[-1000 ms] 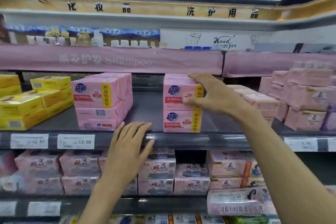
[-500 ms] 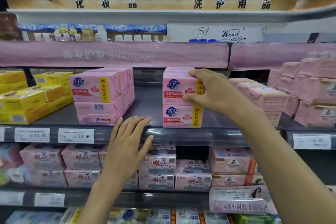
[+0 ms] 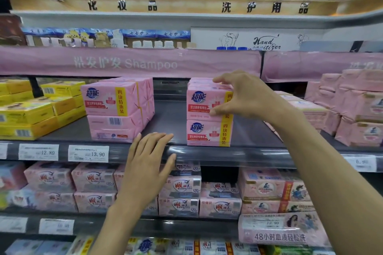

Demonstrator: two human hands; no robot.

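Left of the top soap pack (image 3: 207, 101), a pink stack (image 3: 118, 107) stands on the same shelf (image 3: 259, 153). Below-left of this pack, the left hand (image 3: 145, 170) lies flat on the shelf edge, grip released. The right hand (image 3: 246, 97) has its grip around the pack, which sits on a lower pack (image 3: 205, 132).

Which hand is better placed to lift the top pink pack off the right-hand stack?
Right. The right hand pinches the top pink pack, thumb at its lower front, fingers over its top. The left hand lies flat on the shelf edge, lower down and clear of that pack.
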